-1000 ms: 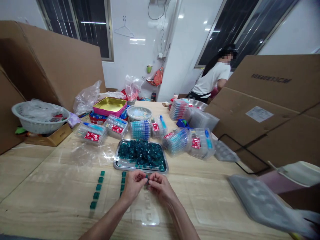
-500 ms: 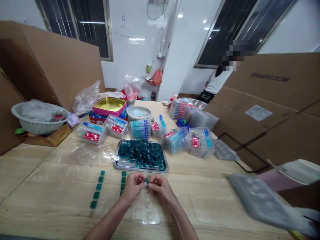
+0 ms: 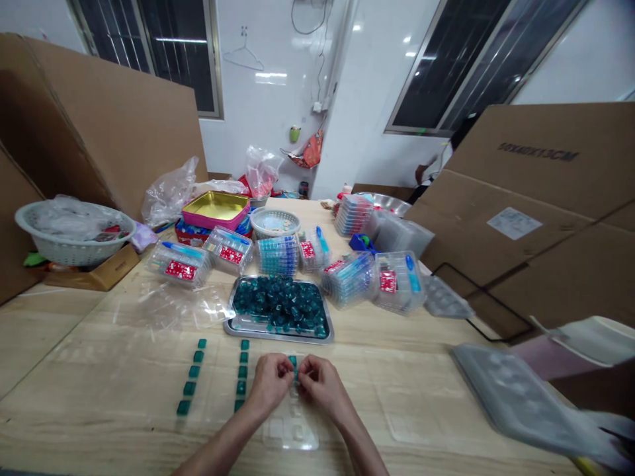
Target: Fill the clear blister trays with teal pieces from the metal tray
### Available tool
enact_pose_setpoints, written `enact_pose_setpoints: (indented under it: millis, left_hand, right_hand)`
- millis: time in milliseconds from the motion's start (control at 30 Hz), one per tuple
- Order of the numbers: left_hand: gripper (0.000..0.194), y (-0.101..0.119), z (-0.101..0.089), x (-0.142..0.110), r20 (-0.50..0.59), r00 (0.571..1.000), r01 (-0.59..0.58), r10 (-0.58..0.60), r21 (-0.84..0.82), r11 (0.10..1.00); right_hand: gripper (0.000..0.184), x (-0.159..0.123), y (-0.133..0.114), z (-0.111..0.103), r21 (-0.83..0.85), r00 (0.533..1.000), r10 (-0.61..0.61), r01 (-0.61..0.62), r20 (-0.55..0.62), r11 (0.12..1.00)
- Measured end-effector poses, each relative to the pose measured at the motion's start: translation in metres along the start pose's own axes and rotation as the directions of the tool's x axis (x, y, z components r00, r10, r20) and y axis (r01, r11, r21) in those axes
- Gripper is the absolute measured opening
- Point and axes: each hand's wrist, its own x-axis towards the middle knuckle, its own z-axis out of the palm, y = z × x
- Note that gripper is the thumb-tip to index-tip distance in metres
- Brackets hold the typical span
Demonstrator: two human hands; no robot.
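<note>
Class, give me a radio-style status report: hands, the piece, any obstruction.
Left hand and right hand together over clear blister tray. Teal piece between fingers. Nothing obstructing; steel tray of teal pieces sits ahead.

"50X40X13CM" on the cardboard box [image 3: 538,152]

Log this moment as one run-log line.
left hand: pinching teal cube | right hand: pinching teal cube | under hands: clear blister tray | ahead: metal tray of teal cubes
</note>
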Motion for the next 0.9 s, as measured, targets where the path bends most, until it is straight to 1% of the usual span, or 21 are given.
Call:
enact_pose_setpoints:
  millis: [67, 133, 233, 300, 367, 433, 500, 533, 600, 633, 667, 700, 800, 900]
  left_hand:
    - [0.011, 0.002, 0.002, -0.002, -0.014, 1.000, 0.009, -0.008, 0.100, 0.995]
    - [0.014, 0.005, 0.003, -0.004, -0.019, 1.000, -0.014, 0.019, 0.214, 0.977]
    - [0.021, 0.009, 0.001, -0.007, 0.024, 0.994, -0.105, 0.103, 0.353, 0.930]
    - [0.025, 0.011, -0.001, -0.009, 0.066, 0.988, -0.152, 0.137, 0.397, 0.905]
    - [0.025, 0.011, -0.003, -0.010, 0.093, 0.984, -0.175, 0.150, 0.395, 0.902]
    - [0.024, 0.009, -0.004, -0.009, 0.092, 0.982, -0.186, 0.164, 0.365, 0.912]
    - [0.022, 0.006, -0.005, -0.008, 0.078, 0.982, -0.186, 0.170, 0.327, 0.926]
    - [0.021, 0.004, -0.005, -0.008, 0.068, 0.982, -0.186, 0.174, 0.310, 0.932]
    - [0.021, -0.001, -0.004, -0.006, 0.045, 0.982, -0.191, 0.185, 0.286, 0.939]
    - [0.021, -0.002, -0.004, -0.006, 0.035, 0.981, -0.194, 0.192, 0.279, 0.941]
    - [0.021, -0.004, -0.003, -0.005, 0.026, 0.980, -0.198, 0.199, 0.274, 0.941]
    - [0.021, -0.005, -0.003, -0.005, 0.022, 0.979, -0.200, 0.202, 0.271, 0.941]
    - [0.020, -0.007, -0.003, -0.004, 0.020, 0.979, -0.199, 0.201, 0.264, 0.944]
    - [0.018, -0.003, -0.005, -0.004, -0.012, 0.982, -0.180, 0.187, 0.221, 0.958]
  right_hand:
    - [0.005, -0.001, -0.001, 0.001, -0.102, 0.998, -0.048, 0.043, -0.042, 0.994]
    - [0.008, -0.002, -0.001, 0.003, -0.194, 0.994, -0.090, 0.076, -0.065, 0.978]
    - [0.013, -0.002, 0.000, 0.003, -0.298, 0.990, -0.123, 0.099, -0.065, 0.949]
    - [0.014, 0.003, -0.001, -0.002, -0.326, 0.988, -0.138, 0.110, -0.064, 0.939]
    - [0.013, 0.011, -0.002, -0.012, -0.355, 0.980, -0.171, 0.125, -0.102, 0.926]
    - [0.013, 0.023, -0.003, -0.025, -0.432, 0.958, -0.212, 0.110, -0.195, 0.895]
    - [0.013, 0.035, -0.003, -0.036, -0.556, 0.927, -0.239, 0.040, -0.290, 0.830]
    - [0.015, 0.041, -0.003, -0.040, -0.614, 0.917, -0.240, -0.006, -0.318, 0.790]
    - [0.016, 0.050, -0.002, -0.044, -0.692, 0.916, -0.224, -0.074, -0.332, 0.718]
    - [0.016, 0.053, -0.001, -0.045, -0.708, 0.920, -0.211, -0.092, -0.329, 0.701]
    - [0.016, 0.055, -0.001, -0.045, -0.706, 0.923, -0.199, -0.100, -0.328, 0.701]
    - [0.015, 0.057, 0.000, -0.045, -0.683, 0.924, -0.188, -0.099, -0.334, 0.724]
    - [0.013, 0.059, 0.001, -0.047, -0.547, 0.918, -0.158, -0.074, -0.365, 0.834]
    - [0.012, 0.056, 0.000, -0.049, -0.438, 0.927, -0.138, -0.031, -0.349, 0.898]
